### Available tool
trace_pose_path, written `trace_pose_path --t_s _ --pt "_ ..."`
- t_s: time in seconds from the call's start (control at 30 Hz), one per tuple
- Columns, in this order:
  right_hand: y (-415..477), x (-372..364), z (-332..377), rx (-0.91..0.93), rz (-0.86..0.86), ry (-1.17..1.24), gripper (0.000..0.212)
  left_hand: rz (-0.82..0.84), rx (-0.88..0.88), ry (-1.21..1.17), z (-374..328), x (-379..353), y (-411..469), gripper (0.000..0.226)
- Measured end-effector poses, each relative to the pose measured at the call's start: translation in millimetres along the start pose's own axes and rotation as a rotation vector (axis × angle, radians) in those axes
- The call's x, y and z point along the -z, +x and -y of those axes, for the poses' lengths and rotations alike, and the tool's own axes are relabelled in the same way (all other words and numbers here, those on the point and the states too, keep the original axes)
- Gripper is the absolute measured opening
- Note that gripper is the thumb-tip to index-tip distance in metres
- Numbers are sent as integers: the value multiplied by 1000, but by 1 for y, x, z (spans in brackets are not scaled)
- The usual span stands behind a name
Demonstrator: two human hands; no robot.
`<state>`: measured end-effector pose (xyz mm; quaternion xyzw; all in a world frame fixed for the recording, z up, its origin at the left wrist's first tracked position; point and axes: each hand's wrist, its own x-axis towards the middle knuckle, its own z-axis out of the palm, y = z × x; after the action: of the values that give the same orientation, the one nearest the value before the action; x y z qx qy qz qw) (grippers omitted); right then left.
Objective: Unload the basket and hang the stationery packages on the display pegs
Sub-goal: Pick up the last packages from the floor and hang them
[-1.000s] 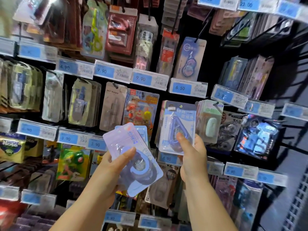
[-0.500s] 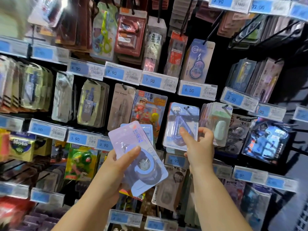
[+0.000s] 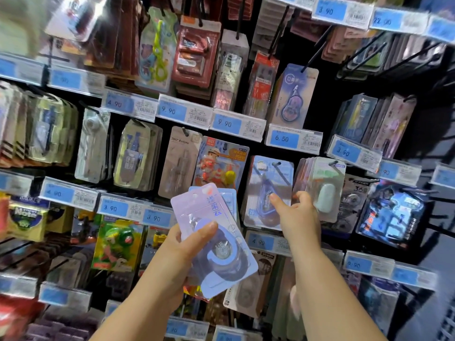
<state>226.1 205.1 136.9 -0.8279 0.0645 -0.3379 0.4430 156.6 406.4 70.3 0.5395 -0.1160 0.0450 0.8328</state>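
Blue pkg (image 3: pixel 266 183) now hangs on its peg (image 3: pixel 278 166) in the mid row; a sec ago the R hand (image 3: pixel 299 217) was lifting it on by the lower part. R hand isn't grasping anything: its index tip rests on the pkg's front, and the other fingers are curled under. L hand (image 3: pixel 182 252) grips a purple tape pkg (image 3: pixel 221 254), thumb across the front, w/ a pale-blue pkg (image 3: pixel 231 200) fanned behind it. Maybe more in that stack, can't tell. Both are held lower, just left of the 4.90 tag (image 3: pixel 263 242). Mint-green pkg (image 3: pixel 325 195) hangs just right of the blue one.
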Motion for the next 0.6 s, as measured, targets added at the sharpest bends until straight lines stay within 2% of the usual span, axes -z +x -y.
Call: trace_pose_path --t_s 0.1,0.27,0.33,0.4,0.43,0.47,0.53,0.6 --pt "5 -3 -3 -41 50 -100 62 29 6 -11 2 -2 0 52" --pt "-8 3 5 13 -10 -169 63 57 -8 -10 4 -3 2 49" --pt "-22 4 6 119 -62 -122 54 56 -14 -5 4 -3 2 47" --pt "-40 4 5 268 -94 -42 35 58 -23 1 4 -3 2 47" --pt "-49 3 4 311 -62 27 26 54 -28 3 4 -3 2 47" --pt "-59 3 5 321 16 108 26 51 -33 7 4 -4 2 46" --pt "-80 1 7 282 238 232 37 53 -49 11 6 -5 3 45" --pt "-96 -3 6 254 400 243 45 58 -66 23 7 -5 3 44"
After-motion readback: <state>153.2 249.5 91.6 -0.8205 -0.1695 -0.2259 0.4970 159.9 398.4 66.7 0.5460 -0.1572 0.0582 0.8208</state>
